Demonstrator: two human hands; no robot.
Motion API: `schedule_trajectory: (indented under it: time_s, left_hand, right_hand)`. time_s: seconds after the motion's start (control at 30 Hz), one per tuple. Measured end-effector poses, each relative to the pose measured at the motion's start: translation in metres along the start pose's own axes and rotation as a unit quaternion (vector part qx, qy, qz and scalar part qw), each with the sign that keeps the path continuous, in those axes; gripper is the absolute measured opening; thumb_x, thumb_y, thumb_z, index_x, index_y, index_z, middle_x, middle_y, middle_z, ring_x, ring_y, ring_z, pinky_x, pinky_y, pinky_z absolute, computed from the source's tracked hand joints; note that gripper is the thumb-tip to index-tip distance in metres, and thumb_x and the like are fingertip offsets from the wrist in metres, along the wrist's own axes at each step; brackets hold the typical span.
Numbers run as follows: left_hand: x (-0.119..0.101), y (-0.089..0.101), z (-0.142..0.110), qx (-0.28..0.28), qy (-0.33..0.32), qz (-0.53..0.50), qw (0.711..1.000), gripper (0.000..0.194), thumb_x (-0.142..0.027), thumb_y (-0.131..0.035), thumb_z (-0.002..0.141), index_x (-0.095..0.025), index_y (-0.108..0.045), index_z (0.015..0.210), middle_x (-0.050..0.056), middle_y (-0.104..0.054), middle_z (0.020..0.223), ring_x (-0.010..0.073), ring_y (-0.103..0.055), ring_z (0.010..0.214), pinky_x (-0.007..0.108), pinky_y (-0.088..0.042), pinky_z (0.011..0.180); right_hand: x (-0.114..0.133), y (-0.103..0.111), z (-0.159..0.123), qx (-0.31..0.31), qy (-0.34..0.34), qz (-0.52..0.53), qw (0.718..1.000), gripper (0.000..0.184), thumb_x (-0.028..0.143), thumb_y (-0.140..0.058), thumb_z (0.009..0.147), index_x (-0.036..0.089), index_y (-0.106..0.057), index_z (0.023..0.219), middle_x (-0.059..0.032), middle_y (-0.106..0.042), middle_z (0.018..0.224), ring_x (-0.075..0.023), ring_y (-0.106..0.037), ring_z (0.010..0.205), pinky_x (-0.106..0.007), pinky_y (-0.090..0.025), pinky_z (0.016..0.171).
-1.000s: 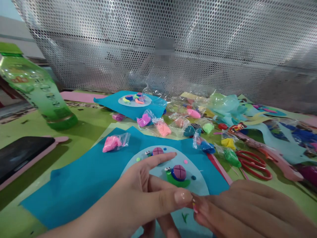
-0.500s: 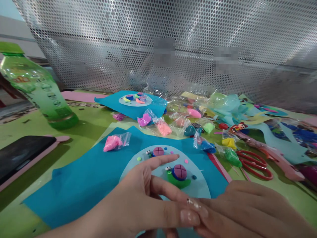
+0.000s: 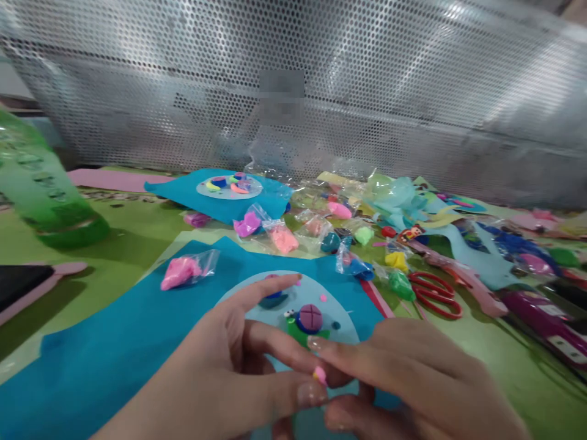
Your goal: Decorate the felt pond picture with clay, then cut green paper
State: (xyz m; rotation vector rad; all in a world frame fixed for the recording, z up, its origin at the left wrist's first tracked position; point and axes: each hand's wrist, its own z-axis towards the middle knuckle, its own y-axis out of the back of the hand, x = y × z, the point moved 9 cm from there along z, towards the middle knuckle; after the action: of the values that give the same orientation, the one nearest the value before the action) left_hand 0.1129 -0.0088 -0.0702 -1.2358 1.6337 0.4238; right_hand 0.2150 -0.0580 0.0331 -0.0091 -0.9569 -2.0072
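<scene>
While L fingers [image 3: 310, 394] pinch pink bit [image 3: 320, 375], partly blocking rear disc [image 3: 274, 296], R fingers [image 3: 342, 353] sit parted, w/ scissors [image 3: 435, 296] & baggies [image 3: 401, 285] beyond.

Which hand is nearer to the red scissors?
Right. The right hand is apart from the red scissors, on their near side and slightly left; the left hand is farther off to the left, above the blue sheet.

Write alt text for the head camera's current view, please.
A left hand pinches a tiny pink piece, the right hand close beside it, above pale blue paper. On the paper sits a green, blue and purple snail-like figure; farther out lie a bagged pink lump and red-handled scissors.
</scene>
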Motion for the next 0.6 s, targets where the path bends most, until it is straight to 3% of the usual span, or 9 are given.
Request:
schedule_trajectory:
  time_s: [0.13,0.23,0.3,0.37,0.43,0.47,0.53,0.6]
  left_hand:
    - [-0.015,0.010,-0.003,-0.075,-0.078,0.099,0.989,0.096,-0.032,-0.078,0.050,-0.038,-0.020,0.127,-0.009,-0.063,0.055,0.0137,-0.058,0.036,0.014,-0.036,0.028]
    - [-0.031,0.019,-0.010,-0.138,-0.169,0.169,0.961,0.089,-0.037,-0.075,0.054,-0.037,-0.027,0.128,-0.006,-0.067,0.062,0.0132,-0.058,0.037,0.020,-0.049,0.039]
    - [-0.038,0.021,-0.015,-0.156,-0.213,0.207,0.942,0.071,-0.040,-0.073,0.056,-0.034,-0.043,0.121,-0.003,-0.069,0.066,0.0131,-0.059,0.039,0.021,-0.051,0.041]
    - [-0.044,0.017,-0.020,-0.152,-0.260,0.262,0.917,0.042,-0.042,-0.070,0.060,-0.032,-0.060,0.099,-0.003,-0.070,0.066,0.0119,-0.060,0.041,0.018,-0.050,0.039]
    - [-0.049,0.011,-0.025,-0.147,-0.306,0.329,0.881,0.018,-0.044,-0.067,0.064,-0.031,-0.066,0.076,-0.004,-0.070,0.066,0.0095,-0.058,0.041,0.015,-0.048,0.039]
    - [-0.050,0.010,-0.029,-0.151,-0.324,0.359,0.862,0.015,-0.045,-0.065,0.066,-0.031,-0.066,0.069,-0.005,-0.071,0.066,0.0083,-0.057,0.040,0.015,-0.048,0.040]
    - [-0.050,0.011,-0.035,-0.176,-0.345,0.401,0.830,0.015,-0.047,-0.062,0.068,-0.033,-0.067,0.068,-0.007,-0.071,0.068,0.0080,-0.057,0.041,0.016,-0.050,0.045]
    - [-0.045,0.014,-0.039,-0.193,-0.349,0.419,0.816,0.014,-0.044,-0.061,0.071,-0.036,-0.067,0.080,-0.007,-0.072,0.075,0.0116,-0.063,0.054,0.020,-0.055,0.058]
  right_hand:
    - [-0.025,-0.015,-0.005,0.013,-0.119,0.155,0.981,0.022,0.028,-0.064,0.075,0.016,-0.064,0.094,-0.0002,-0.069,0.066,-0.0070,-0.059,0.047,-0.013,-0.046,0.043]
    - [-0.048,-0.034,-0.014,0.058,-0.268,0.271,0.923,0.021,0.035,-0.053,0.082,0.017,-0.063,0.089,-0.0004,-0.065,0.066,-0.0054,-0.054,0.041,-0.014,-0.044,0.038]
    - [-0.056,-0.044,-0.021,0.083,-0.346,0.333,0.873,0.029,0.041,-0.046,0.084,0.016,-0.060,0.081,0.0003,-0.061,0.062,-0.0043,-0.051,0.038,-0.014,-0.041,0.036]
    - [-0.056,-0.052,-0.024,0.111,-0.380,0.374,0.839,0.035,0.045,-0.043,0.085,0.016,-0.058,0.074,0.0010,-0.059,0.057,-0.0028,-0.049,0.035,-0.012,-0.038,0.034]
    - [-0.053,-0.057,-0.025,0.136,-0.392,0.397,0.819,0.038,0.048,-0.044,0.083,0.015,-0.058,0.070,0.0007,-0.058,0.056,-0.0022,-0.047,0.034,-0.011,-0.038,0.034]
    - [-0.051,-0.059,-0.026,0.144,-0.396,0.405,0.811,0.038,0.049,-0.046,0.081,0.015,-0.058,0.069,0.0003,-0.059,0.056,-0.0023,-0.047,0.034,-0.011,-0.038,0.034]
    - [-0.050,-0.061,-0.028,0.153,-0.407,0.420,0.797,0.036,0.050,-0.052,0.077,0.015,-0.059,0.068,0.0002,-0.059,0.055,-0.0027,-0.047,0.034,-0.011,-0.038,0.034]
    - [-0.049,-0.062,-0.031,0.155,-0.419,0.427,0.786,0.030,0.045,-0.059,0.074,0.016,-0.060,0.067,0.0011,-0.060,0.055,-0.0025,-0.047,0.034,-0.012,-0.038,0.035]
